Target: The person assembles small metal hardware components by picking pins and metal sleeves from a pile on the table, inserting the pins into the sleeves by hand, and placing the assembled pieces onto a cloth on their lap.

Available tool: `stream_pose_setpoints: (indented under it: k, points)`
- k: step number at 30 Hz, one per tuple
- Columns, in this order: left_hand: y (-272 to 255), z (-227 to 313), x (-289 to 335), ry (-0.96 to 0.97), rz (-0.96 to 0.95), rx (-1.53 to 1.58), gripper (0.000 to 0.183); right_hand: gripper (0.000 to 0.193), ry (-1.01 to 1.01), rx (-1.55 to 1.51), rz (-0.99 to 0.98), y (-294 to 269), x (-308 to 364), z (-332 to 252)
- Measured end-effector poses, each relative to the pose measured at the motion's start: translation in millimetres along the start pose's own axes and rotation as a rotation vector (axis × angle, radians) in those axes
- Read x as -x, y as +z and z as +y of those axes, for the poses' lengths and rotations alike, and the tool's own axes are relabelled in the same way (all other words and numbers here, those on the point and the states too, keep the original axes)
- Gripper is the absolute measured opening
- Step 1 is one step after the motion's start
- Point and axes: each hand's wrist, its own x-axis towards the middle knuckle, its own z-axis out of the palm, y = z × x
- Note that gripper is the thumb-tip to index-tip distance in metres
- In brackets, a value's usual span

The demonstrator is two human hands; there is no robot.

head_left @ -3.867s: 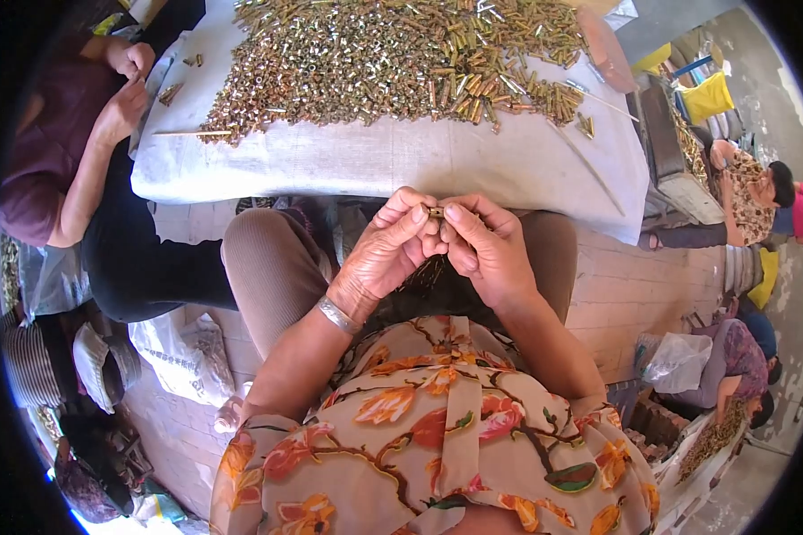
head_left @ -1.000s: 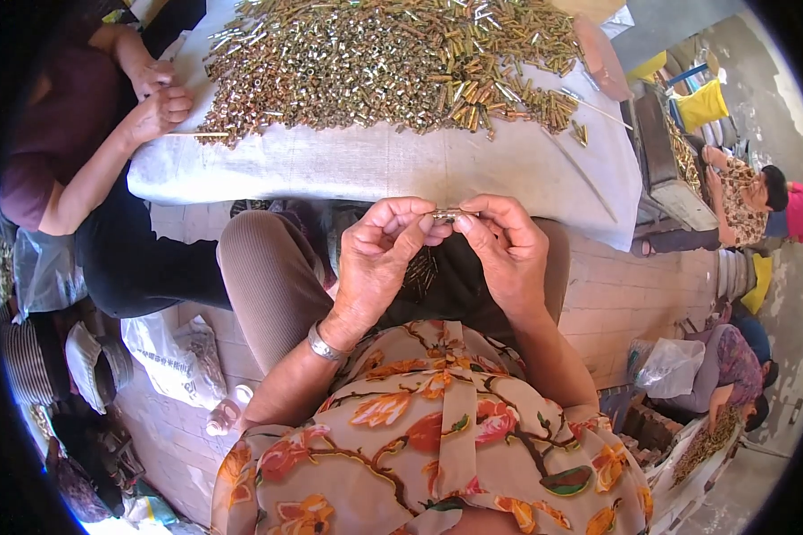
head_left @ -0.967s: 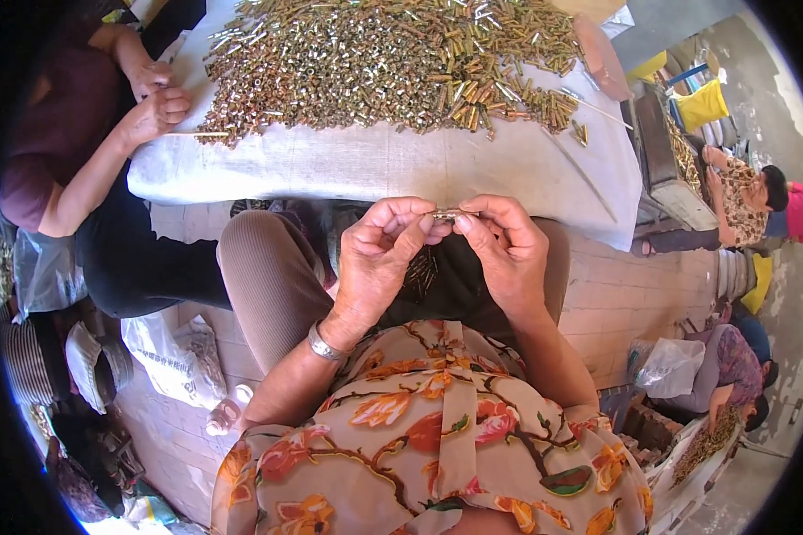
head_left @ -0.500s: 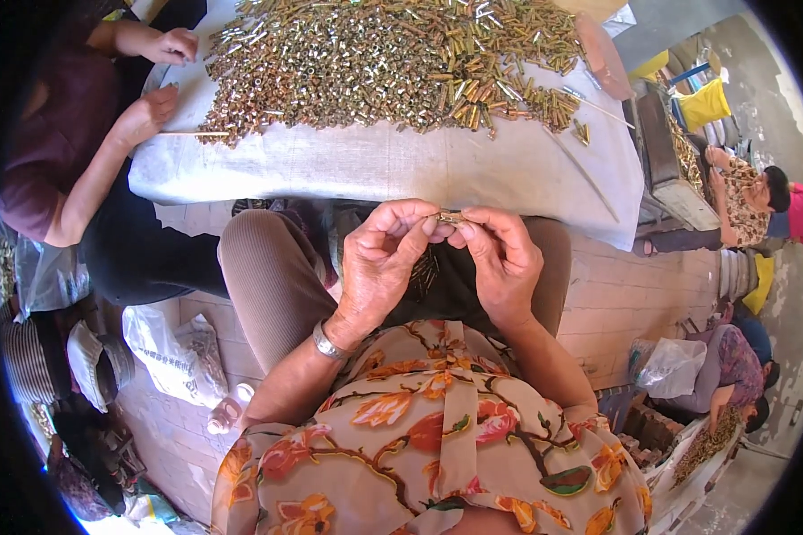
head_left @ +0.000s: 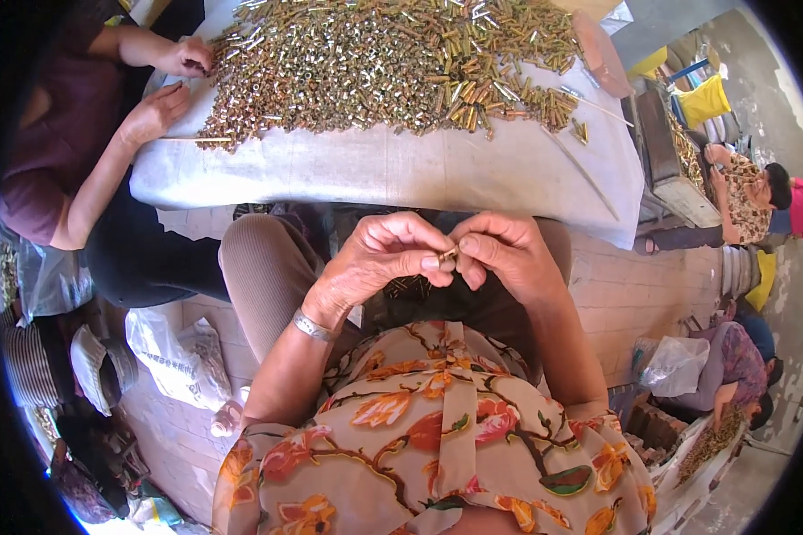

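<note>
A small brass-coloured metal sleeve sits between my fingertips, above my lap. My left hand pinches it between thumb and fingers. From the other side, my right hand closes its thumb and fingertips at the same piece; my fingers cover much of it, so its full shape is hidden. Beyond my knees, a heap of small metal nuts and sleeves covers much of the table, nuts mostly left and middle, longer sleeves to the right. Dark cloth and more metal pieces show partly below my hands.
A pale cloth covers the table; a thin stick lies on its right side. At the left, a co-worker's hands are beside the heap. White plastic bags rest on the floor. Other people sit by metal parts at the right.
Both my hands have come down slightly toward my lap, and the metal sleeve has turned from lying level to tilted. The co-worker's hands have moved right, closer to the heap.
</note>
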Motion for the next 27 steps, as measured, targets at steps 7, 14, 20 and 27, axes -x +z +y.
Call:
stream_pose_setpoints:
  k: [7,14,20,27]
  points:
    - [-3,-18,-7,0.021,0.065,0.023,0.014,0.020,-0.155,0.118,0.261,17,3,14]
    - [-5,-10,-27,-0.059,0.162,-0.073,0.020,0.021,0.047,-0.412,0.167,-7,-11,22]
    - [-53,-4,-90,0.254,0.573,-1.178,0.017,0.019,0.017,-0.317,0.426,-64,-65,3]
    - [-36,-7,-122,0.355,0.664,-1.700,0.016,0.020,-0.190,1.179,0.669,-115,-128,16]
